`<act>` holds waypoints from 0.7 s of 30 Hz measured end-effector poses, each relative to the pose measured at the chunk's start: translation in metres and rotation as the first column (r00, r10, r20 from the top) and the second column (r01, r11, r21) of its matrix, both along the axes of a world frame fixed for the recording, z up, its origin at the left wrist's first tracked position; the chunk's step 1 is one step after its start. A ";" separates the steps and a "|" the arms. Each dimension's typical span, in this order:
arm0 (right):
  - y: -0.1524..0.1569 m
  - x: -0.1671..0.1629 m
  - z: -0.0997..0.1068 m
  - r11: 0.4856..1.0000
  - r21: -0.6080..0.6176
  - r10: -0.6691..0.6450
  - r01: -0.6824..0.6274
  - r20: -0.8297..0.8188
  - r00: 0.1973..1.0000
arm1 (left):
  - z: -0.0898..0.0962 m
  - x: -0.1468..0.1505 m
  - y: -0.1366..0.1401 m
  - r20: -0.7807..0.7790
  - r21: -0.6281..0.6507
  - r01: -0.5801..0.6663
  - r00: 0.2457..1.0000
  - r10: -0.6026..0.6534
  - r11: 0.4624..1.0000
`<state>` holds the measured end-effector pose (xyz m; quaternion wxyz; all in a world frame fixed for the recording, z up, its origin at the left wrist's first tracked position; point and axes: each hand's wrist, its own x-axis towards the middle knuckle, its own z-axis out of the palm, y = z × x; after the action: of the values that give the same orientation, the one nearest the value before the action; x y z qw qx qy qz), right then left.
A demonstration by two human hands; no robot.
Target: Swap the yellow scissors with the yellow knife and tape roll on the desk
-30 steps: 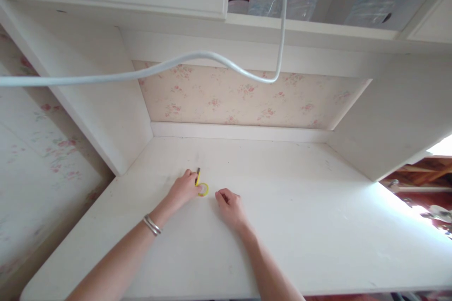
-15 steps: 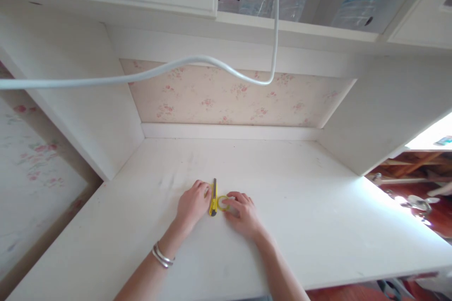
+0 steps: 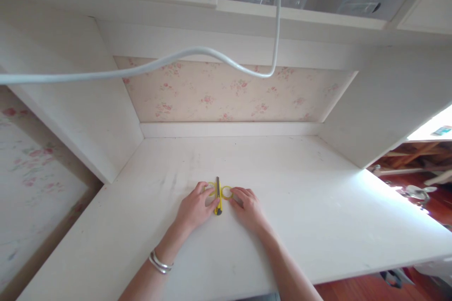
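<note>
Yellow cutter (image 3: 218, 200) is on the white desk (image 3: 300, 225) between two yellow rings (image 3: 227, 198), and the left hand (image 3: 195, 206) is half curled with a narrow gap between thumb and finger, thumb right by it. Right hand's (image 3: 249, 208) fingertips are at the right-hand ring, can't tell if pinching or just touching. A careless nudge could skew the cutter, or nick that thumb if any blade's out

Bright light's coming from right, glaring on desk (image 3: 381, 216); left wall (image 3: 38, 202) is sitting dimmer; frame edges are stretching.
</note>
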<state>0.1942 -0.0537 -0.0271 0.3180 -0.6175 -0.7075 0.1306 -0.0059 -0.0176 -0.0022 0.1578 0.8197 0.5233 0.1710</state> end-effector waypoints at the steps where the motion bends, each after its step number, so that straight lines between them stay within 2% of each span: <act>1: 0.000 0.000 0.000 1.000 0.000 0.003 -0.003 0.003 1.000 | 0.001 0.000 -0.001 0.006 0.002 -0.001 1.000 0.001 1.000; 8: -0.001 -0.001 0.002 1.000 0.000 0.007 -0.007 0.019 1.000 | 0.001 -0.001 -0.002 0.008 0.021 -0.039 0.999 0.039 0.999; 17: -0.001 -0.002 0.000 1.000 0.016 0.011 -0.012 0.051 0.999 | 0.000 -0.007 0.000 -0.077 0.032 -0.112 0.990 0.114 0.993; 21: -0.002 -0.002 0.001 1.000 0.006 0.009 -0.009 0.046 0.999 | -0.001 -0.010 0.002 -0.048 0.027 -0.071 0.996 0.073 0.997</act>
<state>0.1923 -0.0553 -0.0264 0.3031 -0.6162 -0.7177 0.1155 -0.0157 -0.0159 -0.0030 0.1283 0.8062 0.5540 0.1632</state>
